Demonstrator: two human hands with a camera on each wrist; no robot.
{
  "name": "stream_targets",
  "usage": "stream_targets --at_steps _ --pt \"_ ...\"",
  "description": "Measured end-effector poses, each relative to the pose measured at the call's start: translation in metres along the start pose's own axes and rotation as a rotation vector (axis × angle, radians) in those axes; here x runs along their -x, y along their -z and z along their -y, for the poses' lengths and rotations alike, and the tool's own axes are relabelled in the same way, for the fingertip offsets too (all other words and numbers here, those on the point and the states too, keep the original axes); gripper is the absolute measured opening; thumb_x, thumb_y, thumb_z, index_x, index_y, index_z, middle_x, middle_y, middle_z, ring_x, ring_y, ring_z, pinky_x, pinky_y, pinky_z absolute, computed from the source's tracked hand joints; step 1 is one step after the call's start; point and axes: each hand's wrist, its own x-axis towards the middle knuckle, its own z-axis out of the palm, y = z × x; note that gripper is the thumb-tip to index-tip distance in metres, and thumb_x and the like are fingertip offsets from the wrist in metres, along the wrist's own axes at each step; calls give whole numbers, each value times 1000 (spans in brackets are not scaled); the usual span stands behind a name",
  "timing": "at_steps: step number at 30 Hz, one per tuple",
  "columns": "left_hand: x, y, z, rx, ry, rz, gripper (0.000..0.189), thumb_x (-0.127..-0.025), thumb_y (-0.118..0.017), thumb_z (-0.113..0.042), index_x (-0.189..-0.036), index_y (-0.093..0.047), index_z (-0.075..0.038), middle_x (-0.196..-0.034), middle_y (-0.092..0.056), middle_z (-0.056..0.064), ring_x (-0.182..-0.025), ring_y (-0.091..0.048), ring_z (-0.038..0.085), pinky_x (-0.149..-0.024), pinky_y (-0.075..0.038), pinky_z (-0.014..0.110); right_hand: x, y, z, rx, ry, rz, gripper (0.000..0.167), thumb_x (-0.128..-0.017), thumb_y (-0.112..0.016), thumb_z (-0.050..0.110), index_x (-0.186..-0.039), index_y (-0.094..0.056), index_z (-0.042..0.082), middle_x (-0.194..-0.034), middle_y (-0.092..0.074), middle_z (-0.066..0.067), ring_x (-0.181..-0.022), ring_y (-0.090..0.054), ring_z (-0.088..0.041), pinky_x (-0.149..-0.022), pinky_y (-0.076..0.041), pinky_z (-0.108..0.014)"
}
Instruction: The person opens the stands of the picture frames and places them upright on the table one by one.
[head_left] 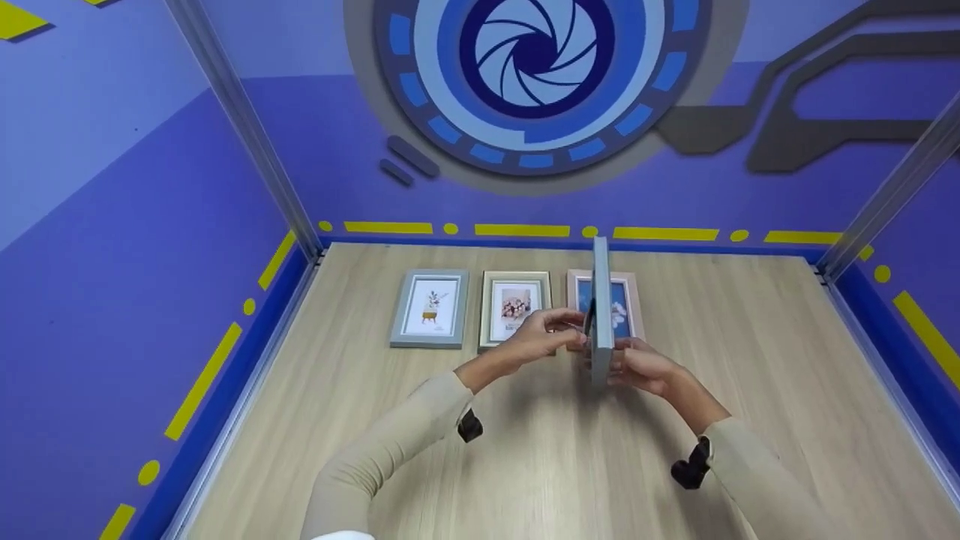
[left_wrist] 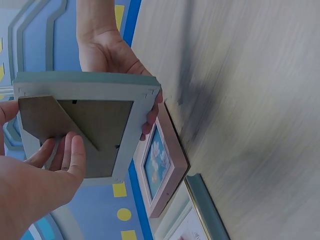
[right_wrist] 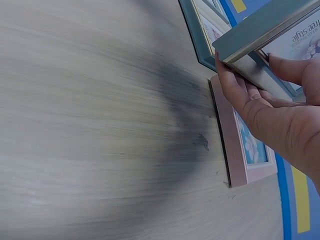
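Note:
A blue-grey picture frame (head_left: pixel 602 300) is held up off the table, edge-on in the head view. My right hand (head_left: pixel 646 366) grips its lower edge, thumb on the front and fingers underneath, as the right wrist view shows. At the back of the frame, my left hand (head_left: pixel 536 336) pinches the brown stand flap (left_wrist: pixel 45 117), which is tilted out from the backing. Part of the printed picture (right_wrist: pixel 305 42) shows in the right wrist view. Behind the held frame lies a pink frame (head_left: pixel 636 300) with white flowers on blue, partly covered.
A cream-gold frame (head_left: pixel 487 300) and a grey frame (head_left: pixel 397 315) with a plant picture lie face up in a row with the pink one. The wooden table (head_left: pixel 337 450) is bounded by a purple-blue back wall (head_left: pixel 300 150) and side walls with metal posts (head_left: pixel 247 120).

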Motion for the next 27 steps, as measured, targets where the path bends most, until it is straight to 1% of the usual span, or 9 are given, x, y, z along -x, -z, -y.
stream_targets --at_steps 4,7,10,14,19,21,23,25,27 --pt "1 6 -1 -74 -16 -27 42 -96 -59 -17 -136 -65 -7 -131 -69 9 -108 -62 10 -88 -51 21 1 4 -1 -39 24 36 36 -98 -40 -6 -133 -36 -8 -103 -63 0 -96 -62 -12 -85 -55 -31" --pt "2 11 -3 -111 -24 -27 44 -99 -49 -17 -139 -62 -7 -133 -68 11 -109 -63 11 -91 -52 23 3 6 -2 -64 39 73 30 -99 -39 -6 -129 -41 -3 -102 -65 2 -95 -63 -11 -86 -56 -31" --pt "1 17 -3 -163 -42 -13 46 -101 -41 -15 -142 -59 -4 -134 -67 15 -111 -64 17 -93 -53 27 5 8 -3 -88 51 105 34 -100 -37 -5 -134 -40 1 -106 -65 3 -99 -62 -10 -88 -56 -31" --pt "1 24 -2 -251 -63 -2 47 -102 -37 -13 -142 -57 0 -132 -68 17 -111 -65 20 -95 -54 30 8 10 -5 -93 71 125 49 -97 -36 -8 -145 -33 4 -116 -67 5 -109 -65 -9 -93 -56 -33" --pt "1 29 1 -309 -88 16 48 -103 -34 -11 -144 -54 1 -133 -67 17 -114 -64 22 -99 -53 34 9 10 -6 -97 89 140 51 -99 -39 -7 -148 -29 0 -120 -71 3 -114 -67 -12 -95 -57 -35" --pt "2 29 2 -334 -114 18 48 -103 -35 -10 -147 -51 0 -139 -64 17 -121 -62 24 -103 -52 37 9 10 -6 -85 86 131 46 -100 -39 -5 -145 -30 -1 -117 -70 3 -111 -66 -10 -93 -57 -34" --pt "3 28 1 -395 -149 11 50 -103 -38 -9 -151 -46 -1 -149 -56 17 -132 -57 27 -113 -45 40 8 9 -6 -47 80 105 43 -98 -38 -7 -141 -34 -4 -113 -70 4 -105 -66 -10 -90 -57 -32" --pt "3 27 -1 -492 -206 4 54 -101 -42 -7 -155 -40 -2 -159 -45 16 -144 -47 29 -122 -34 44 6 8 -7 7 83 72 40 -98 -39 -6 -139 -36 -8 -109 -70 5 -99 -65 -8 -86 -57 -31" --pt "3 25 -4 -631 -290 -17 57 -98 -49 -3 -154 -41 -2 -162 -40 16 -148 -41 31 -125 -29 47 3 6 -8 63 94 28 38 -100 -42 -3 -137 -38 -12 -106 -70 6 -94 -65 -7 -83 -56 -29"
